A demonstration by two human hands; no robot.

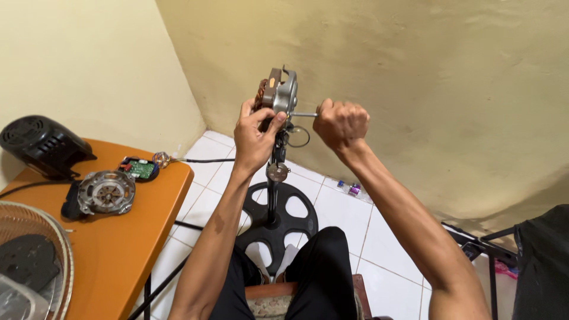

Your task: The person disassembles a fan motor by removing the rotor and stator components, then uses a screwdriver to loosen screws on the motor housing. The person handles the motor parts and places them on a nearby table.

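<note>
Left hand [256,137]: closed around the fan motor [278,95], a grey metal housing with copper windings, atop its pole.
Right hand [340,122]: fisted on a thin metal shaft [303,114] jutting right from the motor.
Stand: round black spoked base [299,216] on the white tiled floor.
Counter [118,249]: orange, left; holds a ribbed metal motor part [106,191], a black vented cover [41,144], a green circuit board [140,169] and a wire grille [56,249].

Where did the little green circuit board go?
The circuit board lies on the orange table at the left of the head view, near its far edge, just beyond the round metal motor part.
</note>
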